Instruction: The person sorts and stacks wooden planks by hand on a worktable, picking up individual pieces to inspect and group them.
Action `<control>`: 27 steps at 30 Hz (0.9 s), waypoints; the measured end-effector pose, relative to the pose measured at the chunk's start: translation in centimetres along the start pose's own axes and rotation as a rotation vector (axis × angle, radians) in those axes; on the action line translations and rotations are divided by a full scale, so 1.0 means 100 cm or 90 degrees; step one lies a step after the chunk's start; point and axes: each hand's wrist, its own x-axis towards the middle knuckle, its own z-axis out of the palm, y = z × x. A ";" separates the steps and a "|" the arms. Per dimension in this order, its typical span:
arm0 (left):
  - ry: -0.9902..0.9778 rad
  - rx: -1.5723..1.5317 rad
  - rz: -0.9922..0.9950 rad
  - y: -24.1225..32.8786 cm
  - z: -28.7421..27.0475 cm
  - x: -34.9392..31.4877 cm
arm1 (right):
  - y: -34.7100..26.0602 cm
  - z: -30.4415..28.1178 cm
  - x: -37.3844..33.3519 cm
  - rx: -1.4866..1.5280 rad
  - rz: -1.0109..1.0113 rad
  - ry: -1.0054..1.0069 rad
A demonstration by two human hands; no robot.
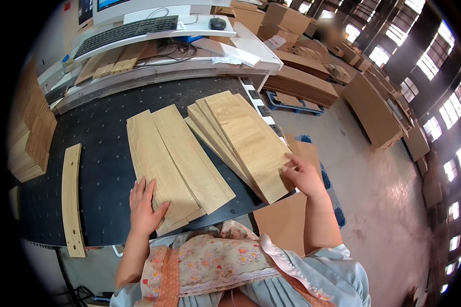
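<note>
Light wood-grain boards lie in two groups on a black table. On the left group, a few boards point(164, 169) overlap with their edges out of line. My left hand point(146, 207) rests on the near left corner of that group, fingers spread and thumb apart. To the right, several more boards are fanned in a stack, with a wide board point(256, 148) on top. At its near right edge my right hand point(302, 174) has thumb and curled fingers on the board's edge. The fingers' undersides are hidden.
A narrow board with holes point(71, 199) lies alone at the left, overhanging the near edge of the black table point(105, 204). Stacked wood blocks point(33, 138) stand beyond it. Behind are a keyboard point(130, 35), a mouse point(217, 23) and cables. Cardboard point(284, 225) sits below at right.
</note>
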 end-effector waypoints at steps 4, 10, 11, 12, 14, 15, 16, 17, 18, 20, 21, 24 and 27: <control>0.008 -0.007 0.006 0.004 -0.001 0.000 | -0.003 -0.008 -0.006 -0.312 -0.214 0.185; 0.020 -0.027 0.015 0.002 0.000 0.001 | -0.003 0.024 -0.019 -0.402 -0.213 0.001; 0.021 -0.030 0.018 0.002 0.000 0.003 | -0.002 0.027 -0.022 -0.388 -0.187 0.008; 0.021 -0.031 0.017 0.000 0.000 0.001 | -0.001 0.029 -0.024 -0.372 -0.160 0.011; 0.060 -0.122 0.005 -0.011 0.008 0.000 | 0.003 0.030 -0.027 -0.344 -0.205 0.056; 0.082 -0.168 -0.002 -0.008 0.006 0.003 | 0.004 0.030 -0.027 -0.330 -0.229 0.080; 0.110 -0.138 0.009 -0.003 0.002 0.004 | 0.006 0.030 -0.029 -0.335 -0.256 0.097; 0.138 -0.107 0.021 0.004 -0.003 0.005 | 0.007 0.030 -0.032 -0.339 -0.283 0.114; 0.168 -0.076 0.028 0.016 -0.009 0.008 | 0.009 0.032 -0.034 -0.344 -0.314 0.127; 0.158 -0.155 0.098 0.038 -0.012 0.021 | 0.017 0.031 -0.040 -0.351 -0.388 0.159; 0.156 -0.195 0.133 0.052 -0.013 0.029 | 0.019 0.030 -0.043 -0.355 -0.429 0.175; 0.019 -0.539 0.065 0.086 -0.003 0.049 | 0.021 0.030 -0.050 -0.304 -0.543 0.197; -0.179 -0.933 0.021 0.123 -0.001 0.060 | 0.022 0.036 -0.056 -0.306 -0.633 0.202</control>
